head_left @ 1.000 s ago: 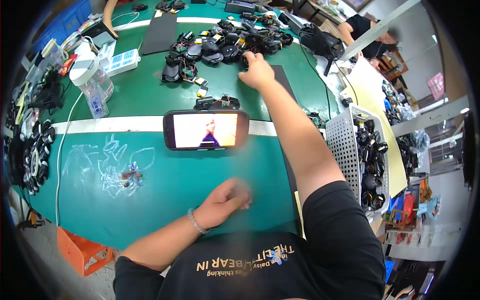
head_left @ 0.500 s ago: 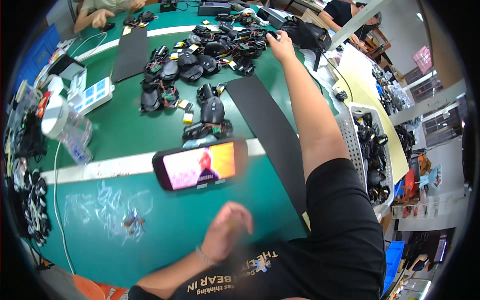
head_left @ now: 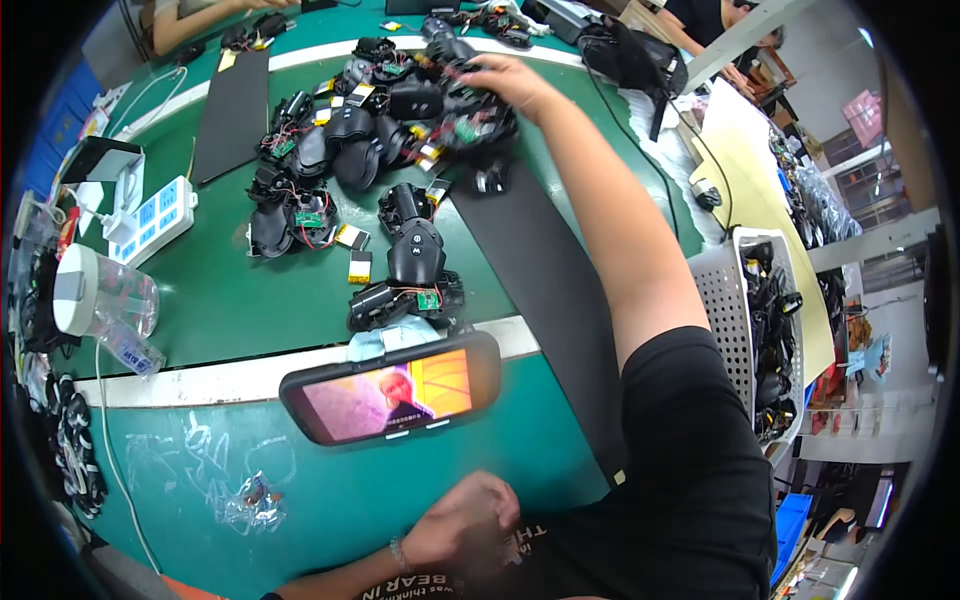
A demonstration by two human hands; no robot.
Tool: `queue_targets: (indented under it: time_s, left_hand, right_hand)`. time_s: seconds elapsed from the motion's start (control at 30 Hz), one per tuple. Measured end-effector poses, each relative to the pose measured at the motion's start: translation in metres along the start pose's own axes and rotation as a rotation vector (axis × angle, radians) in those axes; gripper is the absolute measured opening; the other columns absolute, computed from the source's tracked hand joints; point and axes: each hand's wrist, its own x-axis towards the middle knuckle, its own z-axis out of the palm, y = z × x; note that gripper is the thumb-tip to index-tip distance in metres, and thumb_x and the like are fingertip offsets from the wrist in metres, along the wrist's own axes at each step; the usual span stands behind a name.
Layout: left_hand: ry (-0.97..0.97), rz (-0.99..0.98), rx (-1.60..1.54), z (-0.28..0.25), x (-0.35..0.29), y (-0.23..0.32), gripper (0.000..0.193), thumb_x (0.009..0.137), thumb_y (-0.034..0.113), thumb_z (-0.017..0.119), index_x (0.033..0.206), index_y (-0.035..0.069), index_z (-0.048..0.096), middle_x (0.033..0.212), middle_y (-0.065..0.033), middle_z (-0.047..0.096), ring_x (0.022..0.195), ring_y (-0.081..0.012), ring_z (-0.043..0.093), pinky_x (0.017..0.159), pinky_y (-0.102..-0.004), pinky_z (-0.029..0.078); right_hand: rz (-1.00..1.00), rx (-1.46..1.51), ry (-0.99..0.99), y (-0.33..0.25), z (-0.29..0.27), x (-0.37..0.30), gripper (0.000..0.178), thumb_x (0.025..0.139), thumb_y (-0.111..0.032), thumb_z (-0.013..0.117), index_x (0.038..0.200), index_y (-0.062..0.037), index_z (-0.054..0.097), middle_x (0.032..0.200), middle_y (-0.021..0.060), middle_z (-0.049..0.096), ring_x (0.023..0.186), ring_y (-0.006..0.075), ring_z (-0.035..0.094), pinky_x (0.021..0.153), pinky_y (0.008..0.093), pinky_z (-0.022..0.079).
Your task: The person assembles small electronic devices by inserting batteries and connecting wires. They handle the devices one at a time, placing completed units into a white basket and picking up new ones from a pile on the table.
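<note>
My right hand point(head_left: 512, 88) reaches to the far side of the table, fingers bent over the right part of a heap of black plastic housings point(head_left: 352, 135) with green circuit boards and wires. The units under it are blurred, and the thumb is hidden. Close to my body, my left hand point(head_left: 472, 520) is curled closed; what it holds, if anything, is hidden. Between my hands and the heap, a phone point(head_left: 385, 390) in a dark case plays a video, propped up on the table. Behind it lies a separate black unit point(head_left: 415, 255) with wired parts, and flat silver batteries point(head_left: 360, 266) are beside it.
A black mat strip point(head_left: 545, 270) runs along the right. Beyond it stands a white perforated basket point(head_left: 722, 310) of black parts. On the left are a power strip point(head_left: 158, 222), a clear plastic jug point(head_left: 125, 290) and a crumpled clear bag point(head_left: 255, 503). Other people work across the table.
My right hand has moved left and nearer across the heap, and the units at its right side have shifted with it. My left hand has curled more tightly. The view has shifted slightly.
</note>
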Motion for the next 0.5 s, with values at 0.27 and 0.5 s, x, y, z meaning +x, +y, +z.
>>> queue_targets:
  time_s: [0.27, 0.5]
  left_hand:
    - [-0.086, 0.103, -0.103, 0.0, 0.006, -0.006, 0.016, 0.091, 0.01, 0.039, 0.105, 0.004, 0.045, 0.087, -0.01, 0.05, 0.08, -0.0177, 0.047, 0.075, -0.0291, 0.037]
    - [-0.075, 0.098, -0.084, 0.003, 0.005, 0.0, 0.015, 0.092, 0.01, 0.04, 0.104, 0.003, 0.045, 0.087, -0.0114, 0.05, 0.08, -0.0187, 0.047, 0.076, -0.0294, 0.038]
  right_hand:
    - [-0.15, -0.228, -0.066, -0.005, 0.037, -0.041, 0.042, 0.075, -0.024, 0.071, 0.109, -0.0012, 0.06, 0.104, 0.0076, 0.061, 0.097, 0.0149, 0.054, 0.087, 0.0277, 0.041]
    - [-0.212, -0.073, -0.367, -0.025, 0.073, -0.07, 0.04, 0.079, -0.026, 0.068, 0.107, -0.0001, 0.056, 0.106, 0.01, 0.06, 0.099, 0.0156, 0.055, 0.089, 0.0284, 0.042]
